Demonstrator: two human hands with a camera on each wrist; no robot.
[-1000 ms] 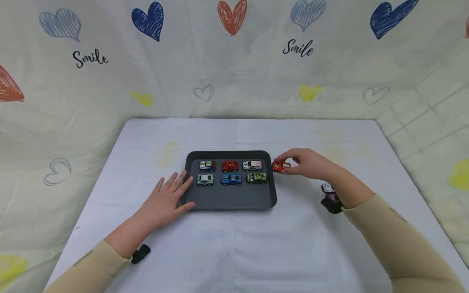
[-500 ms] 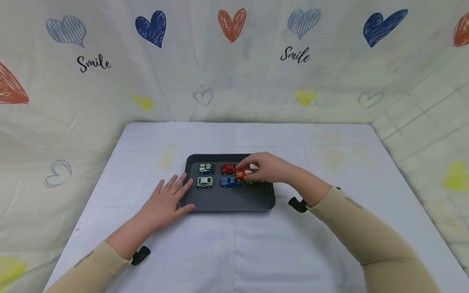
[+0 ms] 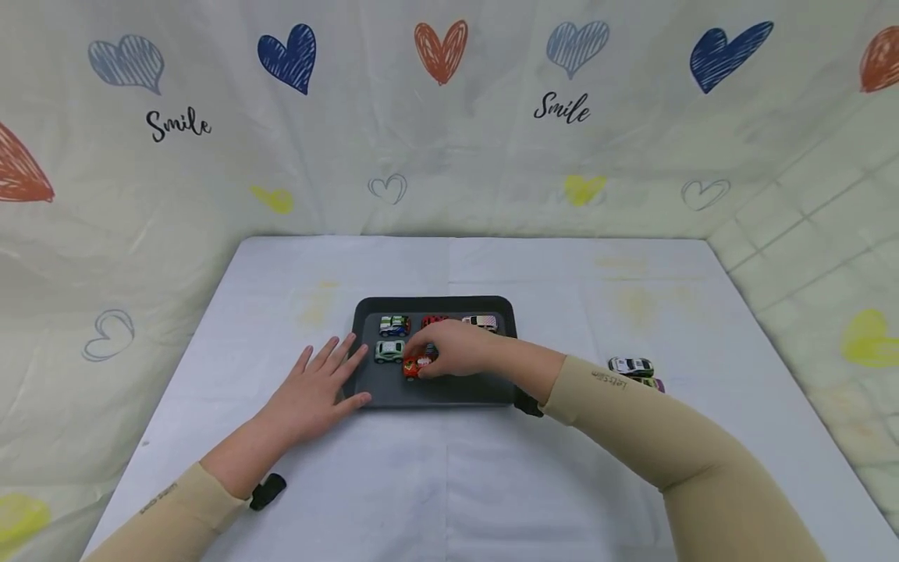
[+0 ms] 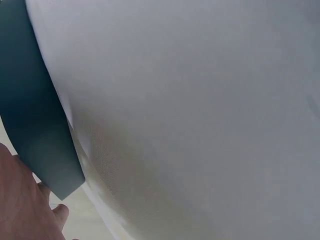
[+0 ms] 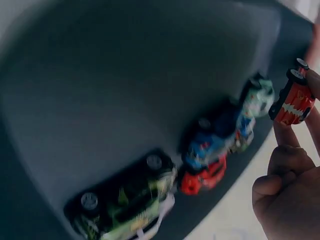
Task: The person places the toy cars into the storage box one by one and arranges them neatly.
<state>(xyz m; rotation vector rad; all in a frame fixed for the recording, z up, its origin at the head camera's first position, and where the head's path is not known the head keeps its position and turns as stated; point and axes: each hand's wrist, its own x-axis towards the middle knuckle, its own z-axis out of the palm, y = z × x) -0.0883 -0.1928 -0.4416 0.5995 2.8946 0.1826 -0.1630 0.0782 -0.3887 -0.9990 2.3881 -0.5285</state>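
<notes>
Head cam: R hand (image 3: 453, 349) reaches across the tray (image 3: 393, 394), pinching a red toy car (image 3: 417, 365) btwn thumb & fingertips; gap is just the car's width, filled by it. Car is over the tray floor, L of middle, near the pale green car (image 3: 389, 352). Can't tell if its wheels touch down. R wrist cam shows the same hold, w/ wheels turned toward the tray.

L hand (image 3: 309, 390) lies w/ fingers straight & spread at the tray's L end, fingertips by the rim; holds nothing. Exact contact hard to tell.

Back row in tray, L to R: multicolour car (image 3: 395, 325), 2nd red car (image 3: 434, 321) partly behind R hand, white car w/ pinkish top (image 3: 481, 321). Blue car (image 5: 205, 147) & camo car (image 5: 132, 207) show in R wrist cam, a bit blurry; head cam has them mostly hidden by hand/arm.

On the white table (image 3: 421, 484), well R of tray: black-&-white car (image 3: 630, 366), w/ purple-green car (image 3: 650, 383) just beside, partly behind the R sleeve (image 3: 632, 421). Backdrop sheet (image 3: 449, 140) w/ hearts + "Smile" prints.
</notes>
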